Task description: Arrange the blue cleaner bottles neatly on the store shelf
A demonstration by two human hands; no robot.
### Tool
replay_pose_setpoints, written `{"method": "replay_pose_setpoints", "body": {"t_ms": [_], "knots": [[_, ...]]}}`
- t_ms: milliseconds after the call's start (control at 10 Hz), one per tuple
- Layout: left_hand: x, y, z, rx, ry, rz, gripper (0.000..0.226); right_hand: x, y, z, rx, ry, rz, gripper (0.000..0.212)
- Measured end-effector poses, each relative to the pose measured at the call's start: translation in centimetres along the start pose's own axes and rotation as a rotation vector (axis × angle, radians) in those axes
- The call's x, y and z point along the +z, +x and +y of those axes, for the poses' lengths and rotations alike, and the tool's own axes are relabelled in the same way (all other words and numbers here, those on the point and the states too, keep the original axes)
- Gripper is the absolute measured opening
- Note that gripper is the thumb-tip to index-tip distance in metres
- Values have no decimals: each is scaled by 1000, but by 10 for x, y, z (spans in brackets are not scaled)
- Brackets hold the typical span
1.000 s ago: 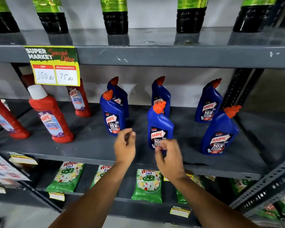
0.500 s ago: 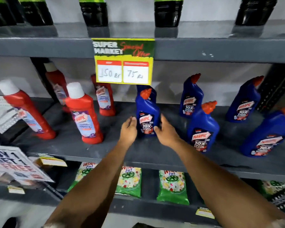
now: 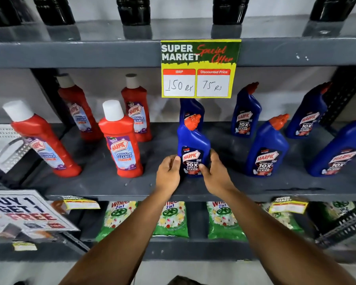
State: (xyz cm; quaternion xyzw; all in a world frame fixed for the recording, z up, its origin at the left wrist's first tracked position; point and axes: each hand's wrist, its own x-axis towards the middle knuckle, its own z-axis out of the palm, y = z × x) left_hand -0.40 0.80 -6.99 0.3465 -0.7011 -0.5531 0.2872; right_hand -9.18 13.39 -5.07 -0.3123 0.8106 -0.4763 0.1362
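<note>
Several blue cleaner bottles with orange caps stand on the grey middle shelf [image 3: 103,182]. The front-left blue bottle [image 3: 193,145] stands upright near the shelf's front, label facing me. My left hand [image 3: 168,173] grips its lower left side and my right hand [image 3: 215,173] grips its lower right side. Directly behind it stands another blue bottle [image 3: 191,109], partly hidden by the price sign. To the right stand a front blue bottle [image 3: 266,149], a back one [image 3: 246,114], and two more at the far right [image 3: 308,116] [image 3: 339,151].
Several red bathroom cleaner bottles [image 3: 121,140] stand on the left of the same shelf. A yellow price sign [image 3: 199,68] hangs from the upper shelf's edge. Green detergent packets [image 3: 171,219] lie on the shelf below. A "buy 1 get 1 free" sign [image 3: 27,210] sticks out at lower left.
My view has shifted left and closer. Both hands have moved from the middle front bottle to the front-left blue bottle and closed on its base from both sides.
</note>
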Motion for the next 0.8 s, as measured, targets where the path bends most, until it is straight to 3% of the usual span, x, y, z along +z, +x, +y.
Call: {"method": "replay_pose_setpoints", "body": {"t_ms": [300, 500, 600, 700, 800], "knots": [[-1, -13, 13, -19, 78, 1, 29, -10, -5, -11, 53, -81, -63, 58], [-1, -21, 23, -24, 137, 33, 33, -18, -12, -14, 59, -95, -157, 74], [3, -31, 30, -32, 152, 96, 45, -31, -25, -12, 10, -108, -196, 75], [10, -47, 36, 51, 213, 155, 49, -50, -37, -7, -70, -148, -191, 71], [19, -75, 49, 313, 307, 179, 49, -89, -53, -5, -235, -76, -53, 63]]}}
